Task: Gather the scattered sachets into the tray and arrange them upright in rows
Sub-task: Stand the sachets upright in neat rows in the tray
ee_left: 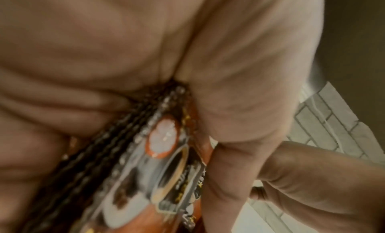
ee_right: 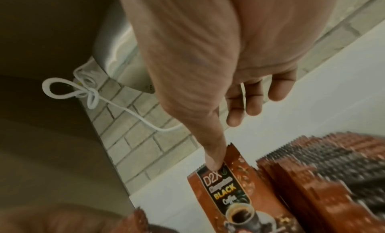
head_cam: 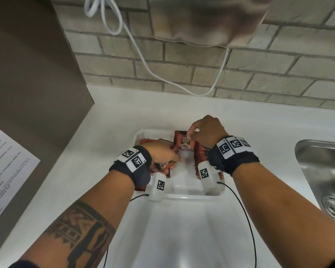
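left hand (head_cam: pixel 163 154) grips sachets (head_cam: pixel 162 167) in tray (head_cam: pixel 184 196).

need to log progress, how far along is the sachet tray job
Done: a row of sachets stands upright at the tray's right side. In hand: the right hand pinches one sachet by its top; the left hand grips a bundle. Left: some lie flat at the tray's far left.
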{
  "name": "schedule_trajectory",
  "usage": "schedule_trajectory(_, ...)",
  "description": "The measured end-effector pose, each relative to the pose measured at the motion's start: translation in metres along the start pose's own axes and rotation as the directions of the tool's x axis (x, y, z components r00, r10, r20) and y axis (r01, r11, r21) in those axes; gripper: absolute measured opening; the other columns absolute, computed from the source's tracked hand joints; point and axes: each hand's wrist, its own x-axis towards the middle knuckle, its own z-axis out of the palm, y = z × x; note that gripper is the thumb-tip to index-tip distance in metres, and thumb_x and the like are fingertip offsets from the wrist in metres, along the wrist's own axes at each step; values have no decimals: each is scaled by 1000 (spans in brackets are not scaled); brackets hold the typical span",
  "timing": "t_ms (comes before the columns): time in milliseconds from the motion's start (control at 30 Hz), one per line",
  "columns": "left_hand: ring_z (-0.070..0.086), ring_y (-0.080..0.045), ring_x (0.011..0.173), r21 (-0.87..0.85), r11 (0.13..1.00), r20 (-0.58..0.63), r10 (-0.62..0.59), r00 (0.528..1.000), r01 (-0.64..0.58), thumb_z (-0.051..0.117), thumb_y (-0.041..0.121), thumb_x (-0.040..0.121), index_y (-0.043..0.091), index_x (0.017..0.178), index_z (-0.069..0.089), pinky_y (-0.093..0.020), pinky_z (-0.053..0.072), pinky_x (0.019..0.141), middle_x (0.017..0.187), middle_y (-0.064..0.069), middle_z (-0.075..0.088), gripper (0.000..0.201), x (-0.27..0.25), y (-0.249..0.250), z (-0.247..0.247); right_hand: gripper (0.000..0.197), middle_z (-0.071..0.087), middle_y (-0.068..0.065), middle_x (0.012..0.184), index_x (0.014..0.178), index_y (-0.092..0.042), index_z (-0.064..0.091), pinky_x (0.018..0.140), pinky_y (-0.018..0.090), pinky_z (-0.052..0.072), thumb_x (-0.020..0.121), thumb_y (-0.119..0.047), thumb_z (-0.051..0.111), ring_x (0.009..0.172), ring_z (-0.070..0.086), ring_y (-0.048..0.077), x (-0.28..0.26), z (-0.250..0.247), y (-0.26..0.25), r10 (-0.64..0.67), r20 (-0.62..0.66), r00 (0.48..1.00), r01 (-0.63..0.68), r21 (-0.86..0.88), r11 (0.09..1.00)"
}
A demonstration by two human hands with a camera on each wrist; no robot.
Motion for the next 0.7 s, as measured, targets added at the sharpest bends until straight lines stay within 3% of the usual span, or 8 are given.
schedule_trajectory(133, 58, -13, 49, -27, 999, 27, -21, 999, 22, 62, 18, 97, 0, 126, 61, -24, 54, 53, 77, -8, 63, 34, 16, 4, 7, 16, 70, -4, 90, 63, -35, 74, 90, 41, 54, 71, -22, 72, 100, 61, 22, 9, 11, 0, 70, 39, 997, -69, -31, 997)
schedule_trajectory(233, 56, -12, 45, -50, 998, 32, -26, 999, 28, 63, 17, 97, 3, 119, 63, -22, 54, 49, 78, -8, 64, 26, 25, 7, 9, 16, 69, -4, 89, 62, -37, 75, 89, 41, 54, 66, -22, 72, 99, 61, 23, 14, 18, 1, 88, 57, 994, -85, -56, 995)
schedule_trajectory(467, 57, -16, 54, -43, 999, 15, -33, 999, 34, 64, 19, 97, 1, 127, 61, -20, 52, 46, 82, -11, 65, 35, 36, 10, 7, 19, 69, -8, 85, 59, -36, 73, 92, 40, 51, 65, -20, 79, 97, 60, 21, 19, 19, 1, 93, 41, 995, -88, -99, 991)
schedule_trajectory(700, 57, -15, 51, -35, 999, 37, -29, 999, 30, 64, 20, 98, 0, 126, 61, -21, 52, 46, 80, -9, 65, 34, 41, 13, 4, 23, 69, -12, 85, 64, -34, 71, 94, 39, 48, 75, -15, 72, 95, 62, 18, 24, 18, 3, 67, 54, 996, -64, -63, 996)
